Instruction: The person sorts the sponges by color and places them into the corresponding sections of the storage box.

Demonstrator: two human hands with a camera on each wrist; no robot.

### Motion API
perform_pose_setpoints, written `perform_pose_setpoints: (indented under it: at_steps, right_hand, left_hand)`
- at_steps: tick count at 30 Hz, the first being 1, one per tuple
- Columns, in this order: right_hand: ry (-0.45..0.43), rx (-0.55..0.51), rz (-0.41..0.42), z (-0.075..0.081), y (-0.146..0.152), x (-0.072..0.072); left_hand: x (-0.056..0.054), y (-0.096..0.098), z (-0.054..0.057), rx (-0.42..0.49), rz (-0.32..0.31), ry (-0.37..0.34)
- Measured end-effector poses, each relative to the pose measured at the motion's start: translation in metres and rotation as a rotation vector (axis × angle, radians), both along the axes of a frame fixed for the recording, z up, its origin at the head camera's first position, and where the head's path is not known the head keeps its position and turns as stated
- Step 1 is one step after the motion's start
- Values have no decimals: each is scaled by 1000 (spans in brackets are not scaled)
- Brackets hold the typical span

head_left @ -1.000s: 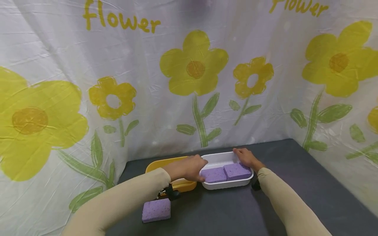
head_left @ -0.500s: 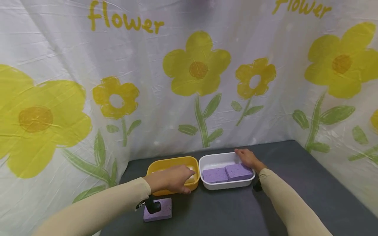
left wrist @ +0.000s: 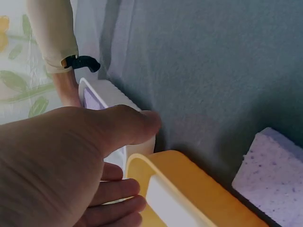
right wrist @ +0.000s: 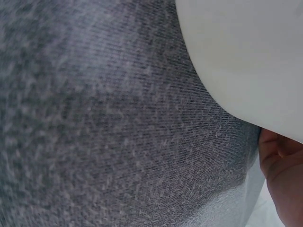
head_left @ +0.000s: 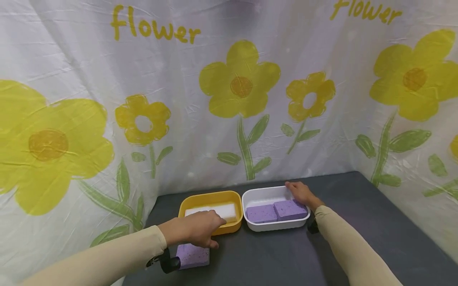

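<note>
My left hand (head_left: 196, 229) hovers over the front edge of the yellow container (head_left: 209, 194), thumb and fingers apart and holding nothing. Close below it on the table lies a loose purple sponge (head_left: 195, 256), partly covered by the hand and wrist gear; its pitted face shows in the left wrist view. White blocks (head_left: 227, 212) lie inside the yellow container. At the right end of the white container (head_left: 275, 227), my right hand (head_left: 302, 194) grips the rim near the far corner. Two purple sponges (head_left: 262, 213) lie side by side in that container.
Both containers stand side by side near the back of the dark grey table (head_left: 272, 258). Behind it and along the sides hangs a white curtain (head_left: 186, 139) printed with yellow flowers. A dark wrist mount (head_left: 169, 262) sticks out below my left wrist.
My left hand has drawn back from the white container's left end, moving left and nearer to me, past the yellow container. The right hand has stayed at the white container's rim.
</note>
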State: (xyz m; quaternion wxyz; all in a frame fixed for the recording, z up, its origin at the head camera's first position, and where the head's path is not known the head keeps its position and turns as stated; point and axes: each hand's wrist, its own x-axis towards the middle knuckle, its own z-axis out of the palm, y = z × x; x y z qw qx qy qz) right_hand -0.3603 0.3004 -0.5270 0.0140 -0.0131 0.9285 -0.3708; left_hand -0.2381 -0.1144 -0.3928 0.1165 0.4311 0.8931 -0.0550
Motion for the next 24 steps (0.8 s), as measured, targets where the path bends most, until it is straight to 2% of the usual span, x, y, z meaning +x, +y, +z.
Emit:
perform_pose_setpoints:
  at_steps: [6,13,15,24]
  right_hand:
    - [0,2,3,-1,0,0]
    - [2,6,-2,-2,3,0]
    - [1,4,-3,-2,3,0]
    - [4,-1,1,-4,3,2]
  left_hand:
    - [13,-9,0,-29,28,-59]
    - [16,-21,-7,-42,-14,-65]
    - [17,-23,-9,-53,7,-74]
    - [20,-36,-21,-122,190,-143]
